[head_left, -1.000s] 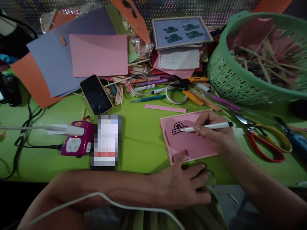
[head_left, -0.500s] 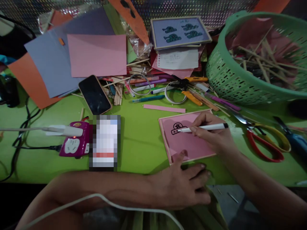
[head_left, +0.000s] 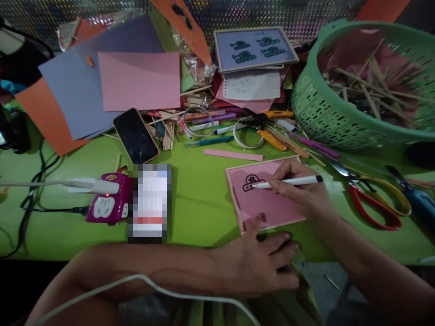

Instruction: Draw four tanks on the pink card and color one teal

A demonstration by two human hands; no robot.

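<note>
A pink card (head_left: 272, 206) edged with thin sticks lies on the green table, and near its top is a small black line drawing (head_left: 252, 182) with a star in it. Pinched in the fingers of my right hand (head_left: 301, 185) is a white marker (head_left: 295, 180), its tip touching the drawing's right part. My left hand (head_left: 261, 260) is spread at the card's lower edge, the thumb pressing on the card and the other fingers apart below it. It holds nothing.
Scissors (head_left: 375, 213) lie right of the card, with a green basket (head_left: 326, 108) of sticks behind. Pens, tape rolls and pliers (head_left: 272, 129) crowd the back. At left are a phone (head_left: 136, 136), a blurred screen (head_left: 149, 201) and a purple power socket (head_left: 108, 199).
The view has shifted very slightly. The marker tip is at nearly the same spot on the drawing, and my left hand has stayed in place.
</note>
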